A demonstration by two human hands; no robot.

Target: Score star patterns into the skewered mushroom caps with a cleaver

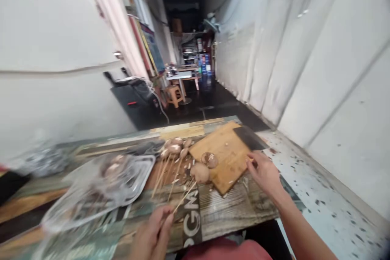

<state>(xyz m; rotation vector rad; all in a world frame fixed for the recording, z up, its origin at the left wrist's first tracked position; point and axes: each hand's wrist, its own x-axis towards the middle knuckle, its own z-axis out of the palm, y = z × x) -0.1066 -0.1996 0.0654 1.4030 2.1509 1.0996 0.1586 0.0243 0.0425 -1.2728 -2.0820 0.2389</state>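
Near the front edge of the table, my left hand [158,227] is closed on a wooden skewer [185,197] that runs up to a brown mushroom [201,172]. My right hand [258,170] is at the right edge of the wooden cutting board [227,150], fingers pinched beside the handle of a dark-bladed cleaver [248,137]; the blur hides whether it grips the handle. A mushroom cap with a cut pattern [209,159] lies on the board's left part. Several skewered mushrooms [175,148] lie left of the board, sticks pointing toward me.
A clear plastic tray [143,183] with a plastic bag of mushrooms [114,168] is at the left. Small scraps lie between skewers and board. A speckled ledge [323,199] and white wall are at the right. A stool [174,95] stands farther back.
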